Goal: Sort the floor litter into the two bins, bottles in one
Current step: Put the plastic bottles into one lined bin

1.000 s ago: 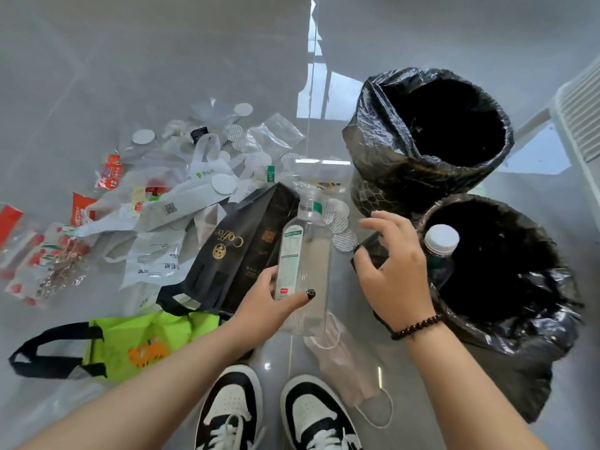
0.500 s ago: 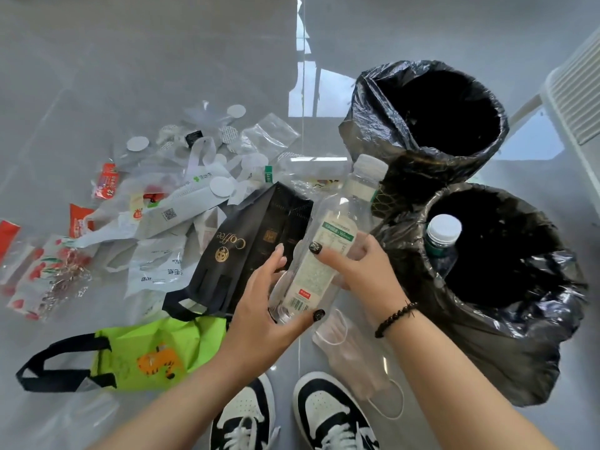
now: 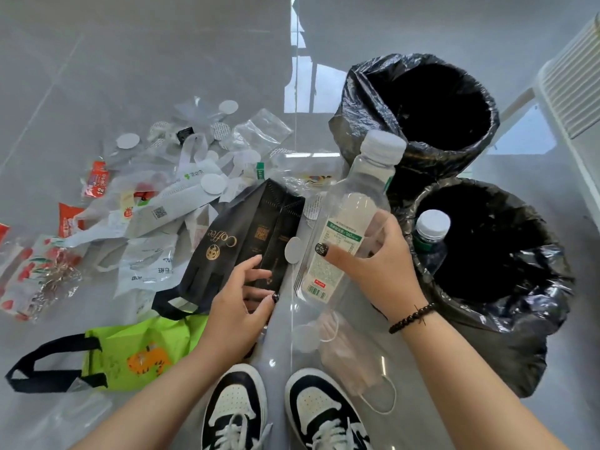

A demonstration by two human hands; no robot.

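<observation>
Head view, looking down at a grey floor [image 3: 97, 60]. The right hand [image 3: 373, 264] grips a clear plastic bottle [image 3: 344, 222] around its middle, thumb across the label and fingers curled behind; the bottle is raised off the floor, tilted, with its white cap toward the two bins. The left hand [image 3: 240, 303], fingers loosely spread and holding nothing, rests on a black coffee bag [image 3: 246, 238]. The near bin [image 3: 506, 280], lined with black plastic, holds a second bottle [image 3: 430, 238] standing against its near wall; the far bin [image 3: 422, 102], also black-lined, sits just behind it. Mixed wrappers [image 3: 156, 203] lie scattered to the left, with a green tote bag [image 3: 139, 352] nearest the person. A face mask [image 3: 350, 355] lies beside two black-and-white shoes [image 3: 279, 414].
</observation>
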